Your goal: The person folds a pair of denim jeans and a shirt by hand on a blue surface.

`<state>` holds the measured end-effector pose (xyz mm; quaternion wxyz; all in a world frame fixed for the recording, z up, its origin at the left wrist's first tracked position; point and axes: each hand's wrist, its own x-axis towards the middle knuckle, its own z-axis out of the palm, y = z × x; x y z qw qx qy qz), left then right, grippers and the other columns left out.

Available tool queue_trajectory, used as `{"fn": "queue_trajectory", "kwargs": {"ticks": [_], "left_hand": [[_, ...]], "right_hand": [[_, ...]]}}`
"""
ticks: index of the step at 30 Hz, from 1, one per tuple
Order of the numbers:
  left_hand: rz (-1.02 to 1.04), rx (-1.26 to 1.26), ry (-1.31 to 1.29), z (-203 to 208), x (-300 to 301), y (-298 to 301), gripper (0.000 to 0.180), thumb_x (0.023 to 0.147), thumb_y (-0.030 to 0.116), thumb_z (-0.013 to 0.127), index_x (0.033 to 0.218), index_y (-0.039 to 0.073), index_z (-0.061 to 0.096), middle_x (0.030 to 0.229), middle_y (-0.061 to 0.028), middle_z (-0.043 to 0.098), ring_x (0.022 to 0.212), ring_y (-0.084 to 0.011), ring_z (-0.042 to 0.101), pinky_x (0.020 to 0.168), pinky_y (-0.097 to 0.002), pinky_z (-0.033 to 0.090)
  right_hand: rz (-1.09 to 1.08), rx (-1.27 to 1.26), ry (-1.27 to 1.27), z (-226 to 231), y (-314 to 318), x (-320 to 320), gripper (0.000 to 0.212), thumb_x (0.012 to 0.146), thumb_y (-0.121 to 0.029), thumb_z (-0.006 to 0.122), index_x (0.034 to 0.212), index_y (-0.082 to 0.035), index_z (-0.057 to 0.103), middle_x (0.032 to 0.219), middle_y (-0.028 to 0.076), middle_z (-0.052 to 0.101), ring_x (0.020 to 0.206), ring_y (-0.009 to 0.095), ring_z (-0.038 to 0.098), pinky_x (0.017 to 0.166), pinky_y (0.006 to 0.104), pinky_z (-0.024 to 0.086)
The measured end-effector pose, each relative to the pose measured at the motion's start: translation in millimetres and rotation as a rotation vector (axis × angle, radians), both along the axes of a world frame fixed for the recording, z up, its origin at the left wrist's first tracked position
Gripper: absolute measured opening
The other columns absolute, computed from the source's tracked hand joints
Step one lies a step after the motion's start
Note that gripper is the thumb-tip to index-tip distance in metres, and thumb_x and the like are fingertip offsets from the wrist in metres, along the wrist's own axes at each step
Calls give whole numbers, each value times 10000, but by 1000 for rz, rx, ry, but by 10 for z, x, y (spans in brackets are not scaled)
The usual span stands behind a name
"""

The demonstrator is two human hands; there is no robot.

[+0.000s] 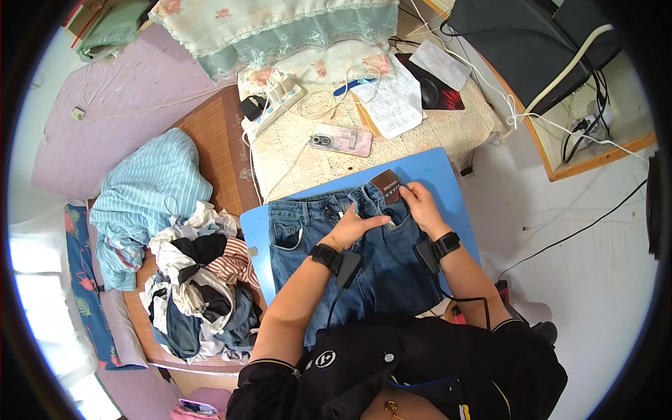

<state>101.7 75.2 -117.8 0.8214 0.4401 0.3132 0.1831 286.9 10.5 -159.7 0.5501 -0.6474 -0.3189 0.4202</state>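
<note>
1 hand, my right hand [421, 206], pinches the jeans [383, 269] beside their brown label [386, 185]; my left hand [352, 227] rests on them with thumb spread, its grip I cannot tell. The jeans lie on a blue tabletop [435, 176].

Matt woven denim jeans [395, 276], smooth blue board [435, 170], perhaps plastic or laminate, matt brown patch [385, 185], glossy phone case [357, 141], crumpled cloth heap [199, 283], thin paper sheet [393, 108], wooden trim [605, 155].
</note>
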Motion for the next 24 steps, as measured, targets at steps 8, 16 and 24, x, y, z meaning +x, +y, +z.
{"fn": "queue_trajectory", "kwargs": {"ticks": [8, 16, 24], "left_hand": [[65, -53, 225, -178, -93, -5, 436, 775, 193, 672, 1035, -120, 518, 942, -124, 613, 815, -154, 586, 717, -265, 481], [172, 246, 443, -707, -59, 121, 652, 785, 329, 638, 1159, -158, 419, 1118, -259, 535, 1076, -290, 507, 906, -312, 390], [205, 735, 626, -363, 2, 147, 360, 819, 232, 561, 977, -88, 514, 920, -297, 565, 902, -428, 538, 756, -405, 445]], "right_hand": [[-149, 42, -881, 70, -5, 62, 192, 842, -203, 548, 879, -24, 490, 793, 200, 566, 742, 401, 533, 610, 445, 430], [-57, 132, -1047, 397, -40, 41, 217, 774, -186, 602, 899, -43, 497, 808, 125, 534, 787, 339, 502, 687, 417, 401], [622, 78, -895, 242, -361, -310, 387, 751, -305, 628, 994, -16, 542, 935, 153, 587, 894, 325, 551, 755, 397, 425]]}}
